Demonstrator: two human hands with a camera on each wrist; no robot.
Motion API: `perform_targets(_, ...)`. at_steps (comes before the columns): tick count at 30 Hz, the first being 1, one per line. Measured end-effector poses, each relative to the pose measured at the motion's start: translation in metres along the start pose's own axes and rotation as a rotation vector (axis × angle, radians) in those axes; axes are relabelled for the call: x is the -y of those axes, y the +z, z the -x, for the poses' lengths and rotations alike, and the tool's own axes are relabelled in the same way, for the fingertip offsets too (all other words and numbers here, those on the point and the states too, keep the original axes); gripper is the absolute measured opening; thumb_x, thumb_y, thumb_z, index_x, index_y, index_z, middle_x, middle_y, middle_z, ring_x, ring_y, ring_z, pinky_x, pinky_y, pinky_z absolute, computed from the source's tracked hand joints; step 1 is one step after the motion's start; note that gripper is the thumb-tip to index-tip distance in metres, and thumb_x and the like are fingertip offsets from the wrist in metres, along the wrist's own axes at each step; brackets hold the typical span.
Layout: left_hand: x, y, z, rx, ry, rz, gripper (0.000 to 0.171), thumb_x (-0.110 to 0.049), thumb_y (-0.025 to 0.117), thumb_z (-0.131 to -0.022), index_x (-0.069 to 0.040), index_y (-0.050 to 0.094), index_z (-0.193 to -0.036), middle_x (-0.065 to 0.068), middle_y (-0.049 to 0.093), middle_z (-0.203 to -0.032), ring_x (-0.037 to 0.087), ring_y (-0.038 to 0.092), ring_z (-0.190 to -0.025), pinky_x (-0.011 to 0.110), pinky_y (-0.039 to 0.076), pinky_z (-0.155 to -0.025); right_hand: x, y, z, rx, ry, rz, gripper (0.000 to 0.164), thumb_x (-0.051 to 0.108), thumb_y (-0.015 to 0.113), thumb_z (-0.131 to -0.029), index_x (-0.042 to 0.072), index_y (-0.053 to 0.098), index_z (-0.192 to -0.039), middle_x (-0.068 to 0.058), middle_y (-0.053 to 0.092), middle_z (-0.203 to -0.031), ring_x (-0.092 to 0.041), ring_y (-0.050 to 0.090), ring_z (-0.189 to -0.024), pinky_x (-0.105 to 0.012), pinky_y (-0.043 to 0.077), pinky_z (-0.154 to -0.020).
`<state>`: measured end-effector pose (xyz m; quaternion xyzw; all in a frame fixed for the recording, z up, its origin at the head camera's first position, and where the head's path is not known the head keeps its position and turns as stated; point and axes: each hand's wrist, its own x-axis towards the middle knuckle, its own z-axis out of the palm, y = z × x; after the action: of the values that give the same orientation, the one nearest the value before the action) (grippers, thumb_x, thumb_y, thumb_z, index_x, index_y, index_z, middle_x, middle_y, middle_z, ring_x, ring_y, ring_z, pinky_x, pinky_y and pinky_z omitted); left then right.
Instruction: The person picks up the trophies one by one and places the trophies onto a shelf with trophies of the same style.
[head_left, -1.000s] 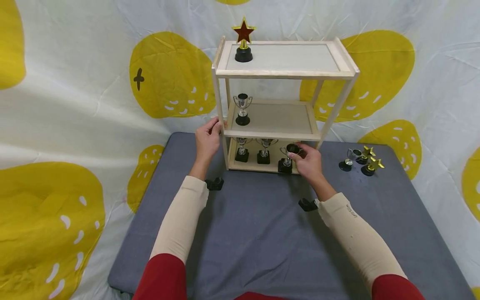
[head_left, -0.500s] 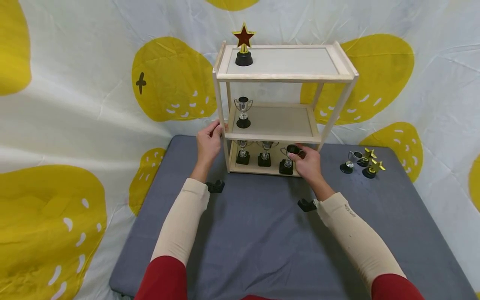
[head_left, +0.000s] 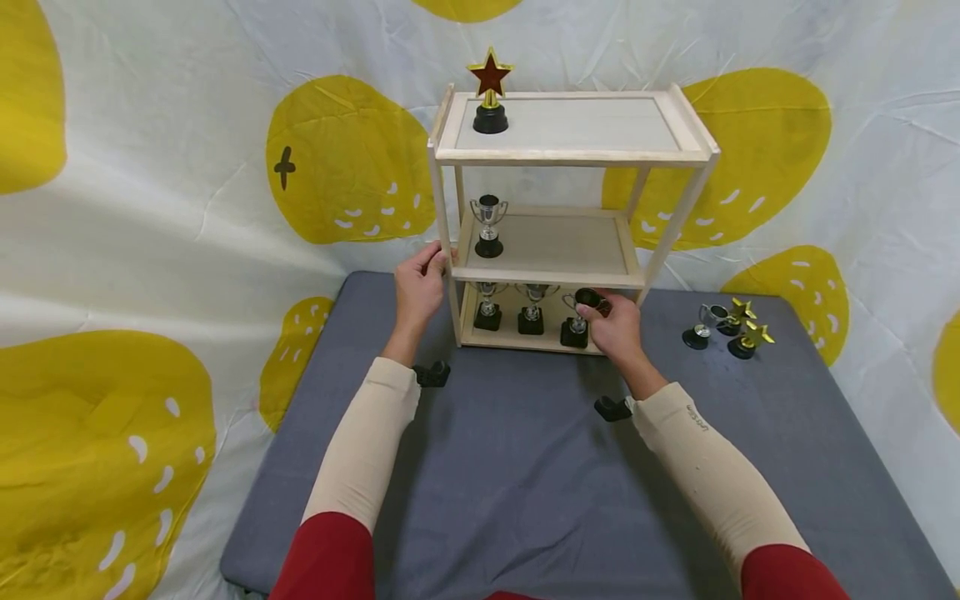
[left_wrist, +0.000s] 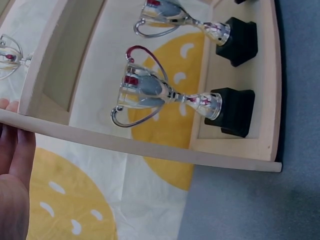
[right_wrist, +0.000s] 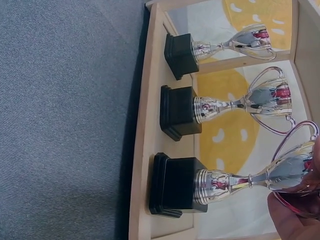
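Observation:
My right hand (head_left: 617,327) pinches the cup of a silver trophy (head_left: 576,323) by its bowl and handle. This trophy stands upright on its black square base at the right of the bottom tier, and the right wrist view shows the base on or just over the boards. Two matching trophies, one in the middle (head_left: 531,317) and one at the left (head_left: 487,313), line the same tier. With the fingers round the left upright, my left hand (head_left: 418,287) holds the pale wooden shelf (head_left: 573,157). In the left wrist view, fingers (left_wrist: 22,155) show behind that upright.
On the middle tier stands a silver cup trophy (head_left: 488,229) with a round base. A red-and-gold star trophy (head_left: 491,92) occupies the top left. Right of the shelf, a small silver cup (head_left: 705,323) and two gold star trophies (head_left: 750,337) rest on the grey mat (head_left: 510,467).
The head view has tilted a little, so everything sits slightly lower in it. Both hands and the trophies keep their places relative to the shelf.

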<state>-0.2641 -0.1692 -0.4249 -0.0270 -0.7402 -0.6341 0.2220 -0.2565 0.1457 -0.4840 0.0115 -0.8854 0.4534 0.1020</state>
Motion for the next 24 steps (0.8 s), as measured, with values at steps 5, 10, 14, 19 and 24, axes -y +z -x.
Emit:
perform_targets(5,0.0014,0.0005,-0.0012,-0.002,-0.002,-0.005,0.03,-0.014,0.062,-0.105,0.001,0.073,-0.128,0.023,0.077,-0.115,0.033,0.073,-0.109,0.046,0.061,-0.097,-0.0004,-0.0001,-0.0017,0.014,0.002,-0.001,0.048,0.021,0.066,-0.103,0.004,0.059,-0.147,-0.026,0.068,-0.13,-0.041,0.067,-0.096,-0.047,0.052,-0.076)
perform_targets(10,0.0023,0.0007,-0.0015,0.002,0.007,-0.011,0.03,-0.015,0.061,-0.105,0.003,0.073,-0.127,0.023,0.077,-0.115,0.03,0.074,-0.108,0.042,0.062,-0.097,-0.0016,0.0007,-0.0039,0.026,0.009,-0.008,0.049,0.02,0.065,-0.104,0.006,0.056,-0.15,-0.024,0.058,-0.15,-0.044,0.068,-0.106,-0.053,0.054,-0.083)
perform_targets(14,0.0022,0.0001,-0.0008,0.008,0.019,-0.005,0.031,-0.015,0.061,-0.105,0.004,0.072,-0.127,0.023,0.077,-0.114,0.031,0.074,-0.109,0.044,0.062,-0.097,-0.0023,0.0013,-0.0053,0.026,0.006,-0.004,0.049,0.02,0.065,-0.104,0.008,0.056,-0.15,-0.024,0.059,-0.148,-0.04,0.069,-0.096,-0.045,0.052,-0.073)
perform_targets(19,0.0023,0.0,-0.0004,0.009,0.025,0.002,0.031,-0.015,0.061,-0.105,0.003,0.072,-0.128,0.024,0.077,-0.114,0.032,0.074,-0.11,0.044,0.062,-0.098,-0.0021,0.001,-0.0068,0.022,0.006,0.003,0.049,0.021,0.065,-0.104,0.008,0.057,-0.15,-0.026,0.066,-0.137,-0.019,0.059,-0.066,-0.034,0.044,-0.057)
perform_targets(24,0.0025,-0.0006,-0.0003,-0.003,0.028,-0.01,0.03,-0.015,0.062,-0.105,0.0,0.073,-0.129,0.022,0.078,-0.114,0.031,0.074,-0.107,0.034,0.063,-0.092,-0.001,0.0013,-0.0081,0.026,0.015,-0.019,0.048,0.022,0.065,-0.104,0.007,0.057,-0.149,-0.028,0.071,-0.122,-0.011,0.053,-0.06,-0.032,0.043,-0.055)
